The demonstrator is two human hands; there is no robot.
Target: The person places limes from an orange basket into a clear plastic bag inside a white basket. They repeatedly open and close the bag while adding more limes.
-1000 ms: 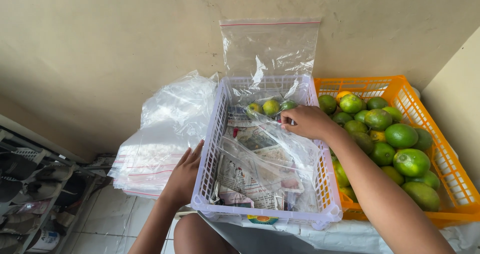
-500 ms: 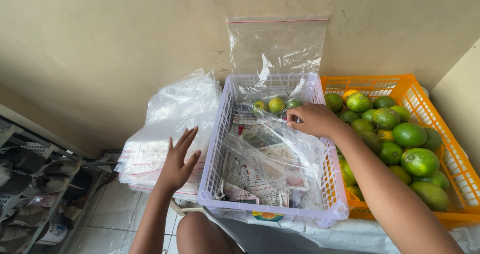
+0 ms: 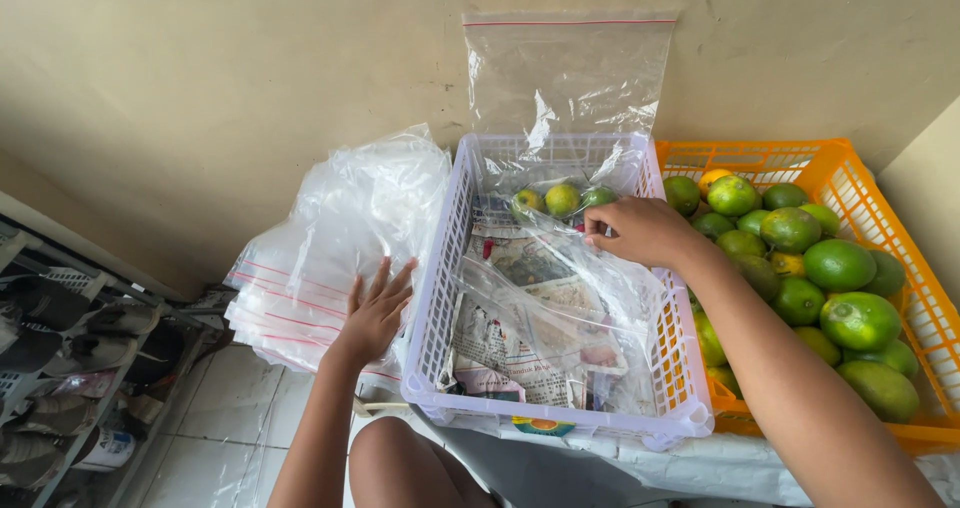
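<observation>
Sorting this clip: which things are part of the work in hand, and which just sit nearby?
In hand: right hand on clear bag with limes in white basket; left hand on bag stack.
Nearby: orange crate of citrus, shoe rack.

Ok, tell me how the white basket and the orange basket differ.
The white basket is lined with newspaper and holds a clear bag with a few green fruits; the orange basket is piled with loose green fruits. The right hand reaches into the white basket; no hand touches the orange basket. Both are slotted plastic baskets set side by side against the wall.
</observation>
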